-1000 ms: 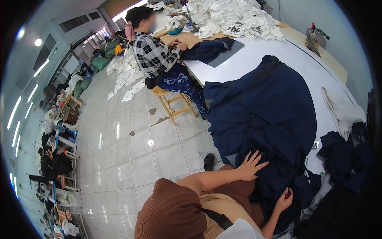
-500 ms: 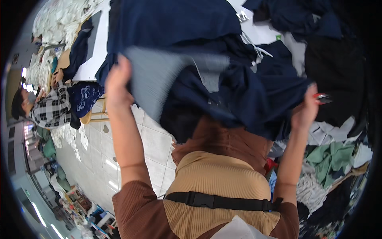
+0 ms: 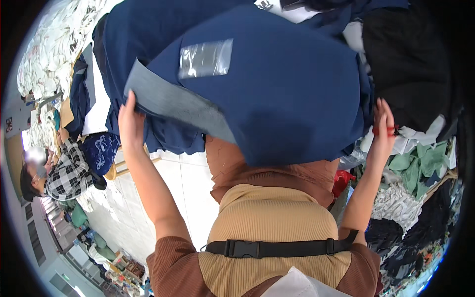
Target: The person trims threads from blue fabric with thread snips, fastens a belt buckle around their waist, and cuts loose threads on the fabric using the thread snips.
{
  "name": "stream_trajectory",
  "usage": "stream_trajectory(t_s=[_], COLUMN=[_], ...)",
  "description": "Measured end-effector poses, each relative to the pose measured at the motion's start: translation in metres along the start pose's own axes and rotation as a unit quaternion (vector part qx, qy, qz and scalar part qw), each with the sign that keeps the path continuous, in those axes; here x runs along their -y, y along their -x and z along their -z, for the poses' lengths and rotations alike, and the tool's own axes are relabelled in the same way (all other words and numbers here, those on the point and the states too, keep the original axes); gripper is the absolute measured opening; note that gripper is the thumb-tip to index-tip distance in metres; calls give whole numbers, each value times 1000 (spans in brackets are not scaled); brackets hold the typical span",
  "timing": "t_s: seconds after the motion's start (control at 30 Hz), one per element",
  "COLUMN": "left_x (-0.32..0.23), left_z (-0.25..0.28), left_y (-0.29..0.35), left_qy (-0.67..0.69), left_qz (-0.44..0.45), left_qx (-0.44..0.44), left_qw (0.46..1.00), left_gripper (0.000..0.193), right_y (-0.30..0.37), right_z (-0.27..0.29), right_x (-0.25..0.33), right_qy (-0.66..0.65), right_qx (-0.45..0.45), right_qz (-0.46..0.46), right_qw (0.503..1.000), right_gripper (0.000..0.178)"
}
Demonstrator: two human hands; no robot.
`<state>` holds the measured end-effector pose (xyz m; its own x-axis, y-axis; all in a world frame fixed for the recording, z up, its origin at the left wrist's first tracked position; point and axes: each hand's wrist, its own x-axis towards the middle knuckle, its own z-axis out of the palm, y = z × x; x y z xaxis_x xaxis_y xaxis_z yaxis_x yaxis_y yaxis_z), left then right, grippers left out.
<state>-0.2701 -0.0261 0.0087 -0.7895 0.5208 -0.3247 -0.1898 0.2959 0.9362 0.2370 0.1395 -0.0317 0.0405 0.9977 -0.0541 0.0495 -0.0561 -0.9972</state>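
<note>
A navy garment (image 3: 292,84) spreads in front of me, its near part bulging over my lap. It has a small clear plastic window (image 3: 205,58) and a grey band (image 3: 178,101) along its left edge. My left hand (image 3: 131,123) is closed on the outer end of that grey band, thumb side up. At the garment's right edge, my right hand (image 3: 383,129) has its fingers closed against the navy cloth. A small red object (image 3: 386,131) lies across that hand; its kind is hard to make out.
Black cloth (image 3: 410,74) is heaped at the right, with green scraps (image 3: 413,166) and white scraps (image 3: 396,210) below it. Over at the left a person in a checked shirt (image 3: 69,168) works beside a wooden stool (image 3: 118,168) and a white heap (image 3: 64,44).
The navy garment has swung over and spread out, so its plastic window now faces up. The grey band has turned lower and lies along the left. Both hands have moved slightly, the left one outward.
</note>
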Motion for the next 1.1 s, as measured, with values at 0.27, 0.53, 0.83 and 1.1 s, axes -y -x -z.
stream_trajectory(t_s=[0.27, 0.53, 0.83, 1.1], left_x=[40, -93, -7, -59], left_z=[-33, -74, 52, -117], left_y=[77, 81, 31, 45], left_qy=[-72, 269, -583, -479], left_qz=[-30, -209, -44, -406], left_qx=[17, -26, -53, 28], left_qw=[997, 940, 810, 778], left_gripper=[63, 37, 62, 25], right_y=[32, -30, 44, 2], right_z=[-30, 1, -27, -45], right_x=[-51, 121, 65, 5], right_qy=[139, -5, 155, 282], right_qx=[56, -121, 548, 111], right_qz=[-58, 322, 51, 148], right_qw=[987, 939, 821, 941], right_gripper=[47, 39, 32, 37])
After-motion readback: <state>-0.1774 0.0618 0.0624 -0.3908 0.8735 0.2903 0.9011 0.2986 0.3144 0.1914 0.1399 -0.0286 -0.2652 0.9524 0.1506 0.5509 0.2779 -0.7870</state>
